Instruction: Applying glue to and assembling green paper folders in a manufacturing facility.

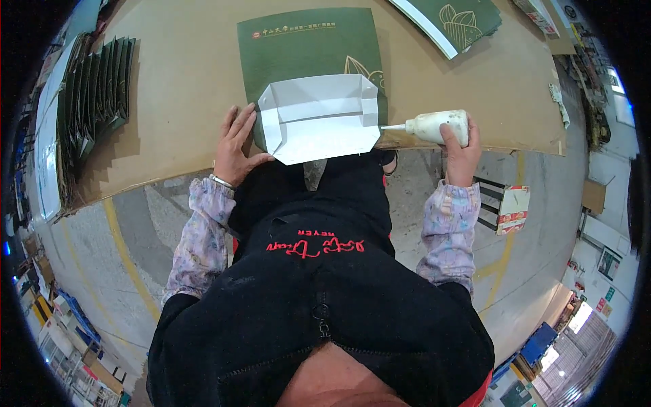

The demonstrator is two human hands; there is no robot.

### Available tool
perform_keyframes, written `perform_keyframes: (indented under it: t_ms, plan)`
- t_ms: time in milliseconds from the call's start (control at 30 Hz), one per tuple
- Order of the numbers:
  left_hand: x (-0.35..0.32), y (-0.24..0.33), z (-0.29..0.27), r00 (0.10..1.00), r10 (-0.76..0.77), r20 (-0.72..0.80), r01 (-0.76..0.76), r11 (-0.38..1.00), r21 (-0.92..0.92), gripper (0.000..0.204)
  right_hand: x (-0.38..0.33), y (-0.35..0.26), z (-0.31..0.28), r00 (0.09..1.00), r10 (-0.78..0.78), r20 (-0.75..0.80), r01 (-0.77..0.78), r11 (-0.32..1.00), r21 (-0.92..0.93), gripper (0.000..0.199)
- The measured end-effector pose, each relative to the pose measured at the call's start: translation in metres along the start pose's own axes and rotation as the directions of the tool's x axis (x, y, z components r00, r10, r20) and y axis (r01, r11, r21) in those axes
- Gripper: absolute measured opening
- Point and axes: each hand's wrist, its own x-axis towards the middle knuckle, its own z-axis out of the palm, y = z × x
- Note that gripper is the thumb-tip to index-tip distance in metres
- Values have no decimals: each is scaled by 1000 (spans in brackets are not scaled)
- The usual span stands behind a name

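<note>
A green paper bag with gold line drawing lies flat before me, its white-lined bottom folded open at the near end. My left hand rests at the bag's left edge, fingers stretched and apart, fingertips and thumb touching it. In my right hand is a whitish plastic glue bottle, tipped on its side. The bottle's thin nozzle points left, its tip at the right corner of the opened bottom. Whether glue is coming out cannot be seen.
The brown board-topped table ends just below the bag. At the left stands a row of folded green bags; a flat stack of green bags lies at the far right. Below the table's right edge is a small stool.
</note>
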Motion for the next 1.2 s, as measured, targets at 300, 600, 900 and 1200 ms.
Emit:
perform_keyframes:
  t_ms: [300, 600, 900, 1200]
  plan:
    - [1, 1, 0, 1000, -10, 0, 10, 1000, -7, 95, -14, -4, 9, 997, 52, 57, -51, 999, -6, 62]
    - [1, -1, 1, 1000, -5, -10, 5, 1000, -16, 96, -28, -1, 16, 989, 33, 145, -31, 999, -12, 61]
    - [0, -1, 1, 1000, 0, -17, 0, 1000, -13, 97, -17, 4, 11, 996, -11, 90, 15, 999, -44, 63]
    - [1, -2, 1, 999, 15, -30, -15, 1000, -15, 97, -5, 4, 3, 1000, 29, 1, -29, 1000, -2, 62]
